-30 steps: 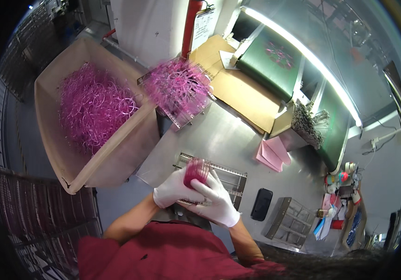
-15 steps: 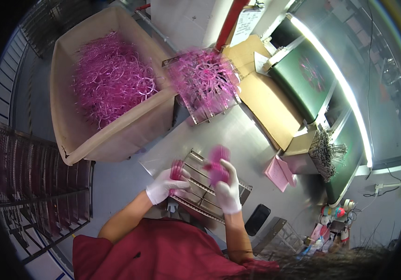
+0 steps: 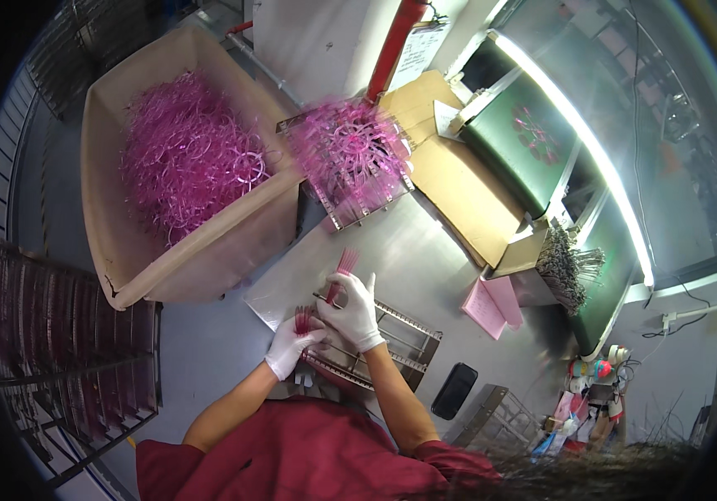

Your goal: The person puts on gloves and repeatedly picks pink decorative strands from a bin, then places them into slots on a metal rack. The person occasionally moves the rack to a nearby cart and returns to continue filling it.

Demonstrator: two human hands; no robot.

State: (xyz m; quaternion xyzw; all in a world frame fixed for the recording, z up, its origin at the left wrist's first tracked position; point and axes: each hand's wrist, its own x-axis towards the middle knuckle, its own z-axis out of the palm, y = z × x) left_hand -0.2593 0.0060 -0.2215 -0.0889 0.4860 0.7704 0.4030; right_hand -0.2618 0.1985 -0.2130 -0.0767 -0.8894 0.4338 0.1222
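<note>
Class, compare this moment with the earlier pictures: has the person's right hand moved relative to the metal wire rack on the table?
Yes. The right hand, gripping a bundle of pink pieces, has separated from the left hand and moved toward the far edge of the wire rack.

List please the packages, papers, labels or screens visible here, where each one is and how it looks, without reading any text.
Paper sheet: white, printed, clipped up beside the red pipe at the top.
Cardboard box: brown, flat, right of the wire tray of pink parts.
Pink notes: small square sheets on the steel table, right of the hands.
Phone: black, dark screen, lower right on the table.
Big bin: beige, left, full of pink rings.
</note>
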